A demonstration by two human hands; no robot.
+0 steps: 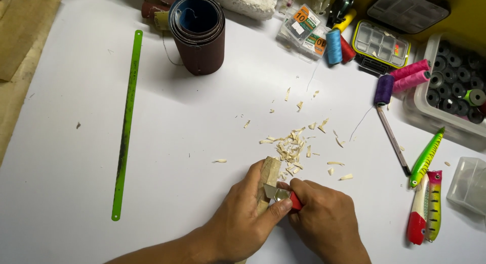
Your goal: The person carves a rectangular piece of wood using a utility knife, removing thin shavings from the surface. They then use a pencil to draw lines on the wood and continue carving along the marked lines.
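A pale wood block [268, 179] lies near the desk's [192, 142] near edge, about midway along it. The left hand [242, 218] has its grip clenched round the block, thumb pressed behind the blade of a red-handled knife [284, 194]. The right hand [324, 218] grasps the knife's handle, blade against the wood. Wood shavings [293, 147] lie scattered just beyond the block. A green saw blade [126, 125] lies towards the left edge, a sandpaper roll [198, 34] by the far edge, and fishing lures [426, 193] towards the right edge.
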